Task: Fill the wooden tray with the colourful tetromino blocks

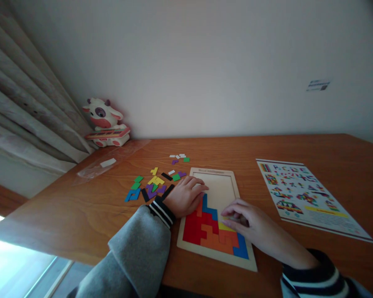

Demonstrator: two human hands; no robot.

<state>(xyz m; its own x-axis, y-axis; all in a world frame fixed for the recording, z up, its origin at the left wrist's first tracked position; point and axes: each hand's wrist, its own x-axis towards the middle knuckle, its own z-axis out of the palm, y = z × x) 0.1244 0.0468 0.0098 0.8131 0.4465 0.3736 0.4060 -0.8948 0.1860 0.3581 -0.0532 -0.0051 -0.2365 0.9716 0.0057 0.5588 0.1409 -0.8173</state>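
A strip of surface (250, 174) lies free between the puzzle board (219, 184) and the printed sheet (311, 196), its near end blocked by the right forearm (282, 244). Loose pieces (156, 180) obstruct passage left of the left hand (186, 196).

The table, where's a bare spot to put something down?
The table is bare between the board and printed sheet, beyond the right hand, and between the sheet and wall. Left of the board it's crowded with loose pieces.

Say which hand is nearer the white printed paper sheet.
Right. The right hand is just left of the sheet; the left hand is farther left, at the left edge of the pale wooden tray.
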